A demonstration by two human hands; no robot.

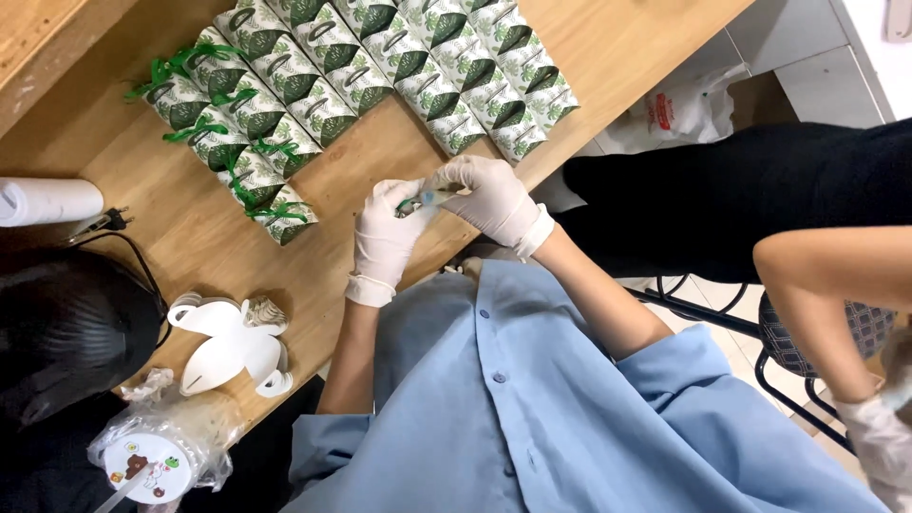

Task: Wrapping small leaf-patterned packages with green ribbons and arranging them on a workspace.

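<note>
A small item, bluish-clear w/ a bit of green, sits pinched between both gloved hands just above the front edge of the desk; too small to tell what it is. The left hand, in a white glove, has its fingers curled in on the item's left end. The right hand, also gloved, has its fingers closed on the right end, so both hands are grasping the same piece. Wrists meet over the desk edge; forearms bare below the gloves, light blue shirt fills the lower middle.

Beyond the hands, rows of small leaf-print boxes, white & green, lie side by side across the wood, touching each other. The row at left carries green ribbon bows; the rows further right show none. Near the left hand, towards the bottom left, a flat unfolded white box blank rests on the desk. Just beside it at bottom left, a drink cup in a clear plastic bag. A white roll lies at the left edge w/ a black cable next to it.

To the right, another person's arm and gloved hand are well apart from the work, over a dark chair. A white plastic bag lies on the floor past the desk.
</note>
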